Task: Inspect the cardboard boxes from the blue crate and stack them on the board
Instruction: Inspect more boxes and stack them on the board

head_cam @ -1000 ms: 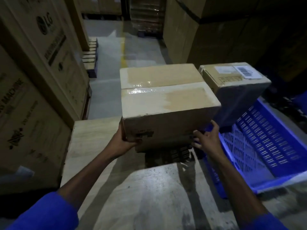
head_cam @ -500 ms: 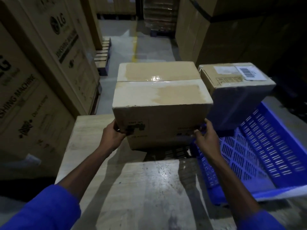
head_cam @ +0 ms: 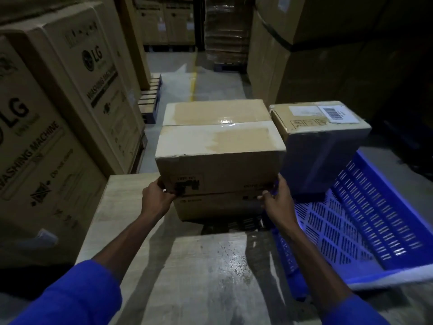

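A tan cardboard box with glossy clear tape across its top [head_cam: 220,146] sits directly on a second, lower brown cardboard box [head_cam: 218,206], which rests on the pale wooden board [head_cam: 187,266] filling the near middle of the view. The upper box overhangs the lower one slightly on the left and near sides. The left hand [head_cam: 157,198] grips the near left bottom corner of the upper box, fingers curled round the edge just beside a dark printed mark. The right hand [head_cam: 276,201] holds the near right bottom corner, thumb and fingers pinching the edge where the two boxes meet. Both forearms reach in from blue sleeves [head_cam: 70,294] at the near edge.

Just right of the stack, a taller cardboard box with a white barcode label [head_cam: 321,141] on its top stands upright in the blue perforated plastic crate [head_cam: 375,219], close to the upper box; whether they touch cannot be told. The crate lies at the right of the board, its near rim lit pale.

On the left stand large brown washing-machine cartons [head_cam: 58,127]. A wooden pallet [head_cam: 151,99] lies on the grey floor further back, with more stacked cartons at the far end and right.
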The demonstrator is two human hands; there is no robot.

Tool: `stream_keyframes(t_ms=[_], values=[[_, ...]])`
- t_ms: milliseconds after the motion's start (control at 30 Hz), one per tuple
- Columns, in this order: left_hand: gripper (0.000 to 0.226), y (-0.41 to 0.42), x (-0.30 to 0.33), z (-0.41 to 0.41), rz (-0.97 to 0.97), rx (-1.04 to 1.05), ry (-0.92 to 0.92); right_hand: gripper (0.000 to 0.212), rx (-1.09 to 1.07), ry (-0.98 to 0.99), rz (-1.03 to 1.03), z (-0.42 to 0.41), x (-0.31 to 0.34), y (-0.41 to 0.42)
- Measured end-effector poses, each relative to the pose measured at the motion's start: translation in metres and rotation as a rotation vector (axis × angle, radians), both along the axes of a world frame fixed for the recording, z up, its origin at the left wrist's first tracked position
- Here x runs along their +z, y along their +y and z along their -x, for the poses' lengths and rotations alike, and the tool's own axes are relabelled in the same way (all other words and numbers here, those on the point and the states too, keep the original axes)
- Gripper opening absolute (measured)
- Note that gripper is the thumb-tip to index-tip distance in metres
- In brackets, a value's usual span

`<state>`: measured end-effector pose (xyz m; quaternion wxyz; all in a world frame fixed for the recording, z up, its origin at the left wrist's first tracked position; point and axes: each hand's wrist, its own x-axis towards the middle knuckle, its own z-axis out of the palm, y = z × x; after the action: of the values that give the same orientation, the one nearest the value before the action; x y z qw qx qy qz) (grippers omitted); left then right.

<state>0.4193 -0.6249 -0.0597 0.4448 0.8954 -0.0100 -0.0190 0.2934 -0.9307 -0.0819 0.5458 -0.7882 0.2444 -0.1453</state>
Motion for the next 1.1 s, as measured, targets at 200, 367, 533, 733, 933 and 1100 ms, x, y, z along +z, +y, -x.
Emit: stream_keyframes(t_ms=[200,367,533,733,933,1100], values=[[0.031,-0.003,-0.002,0.001,-0.072,-0.007,-0.056,0.074,-0.059,0.013,0.093,0.002,0.024,0.02],[0.029,-0.004,-0.004,0.003,-0.084,-0.022,-0.094,0.073,-0.064,0.014,0.077,-0.004,0.017,0.014],[0.028,-0.003,-0.001,0.001,-0.124,-0.051,-0.113,0.071,-0.058,0.018,0.115,-0.001,0.016,0.013],[0.025,0.001,0.001,-0.006,-0.146,-0.06,-0.059,0.071,-0.055,-0.006,0.047,-0.004,0.008,0.009],[0.023,0.003,0.003,-0.006,-0.076,-0.037,0.009,0.074,-0.065,-0.004,0.007,-0.003,0.013,0.01],[0.028,0.001,0.004,-0.005,-0.063,-0.039,-0.012,0.069,-0.082,0.003,-0.004,-0.002,0.016,0.01]])
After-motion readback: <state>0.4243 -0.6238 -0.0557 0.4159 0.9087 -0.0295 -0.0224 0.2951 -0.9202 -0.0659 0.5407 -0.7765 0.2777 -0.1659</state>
